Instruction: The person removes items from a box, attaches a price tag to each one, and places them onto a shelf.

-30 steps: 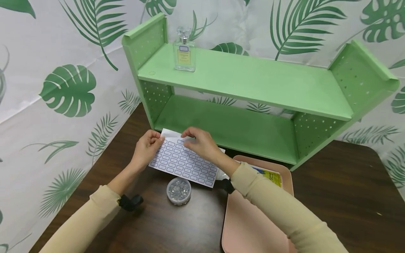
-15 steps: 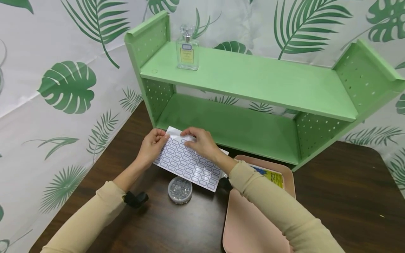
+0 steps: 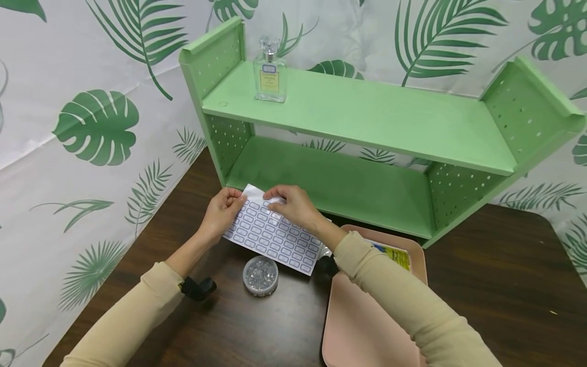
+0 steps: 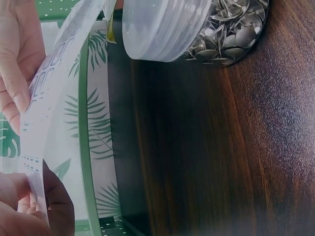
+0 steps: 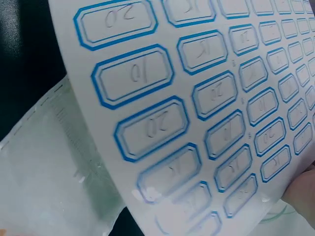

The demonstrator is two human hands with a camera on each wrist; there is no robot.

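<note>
A: Where is the sheet of labels [image 3: 275,237]?

B: Between the person's two hands, tilted, in front of the green shelf [image 3: 367,114]. Seen from the left wrist, it bows lengthwise.

A: And the left hand [image 3: 220,215]?

B: It pinches the sheet's upper left edge, thumb on the near face, fingers curled behind.

A: Does the right hand [image 3: 295,208] grip it too?

B: That cannot be told. Its thumb and index finger are bent at the sheet's top rows, a small gap showing between their tips; whether they have hold of a label is unclear.

A: What is printed there?

B: Rows of blue frames; the right wrist view shows figures inside, some reading 10 or 20.

A: And around it?

B: A round tub of metal tacks [image 3: 260,276] stands on the dark wooden table [image 3: 206,331], just on the near side of the sheet. The pink tray [image 3: 367,316] lies to the right, under the right forearm, with a yellow-and-blue packet [image 3: 398,257] in it. A glass bottle [image 3: 270,81] stands upright on the top board.
</note>
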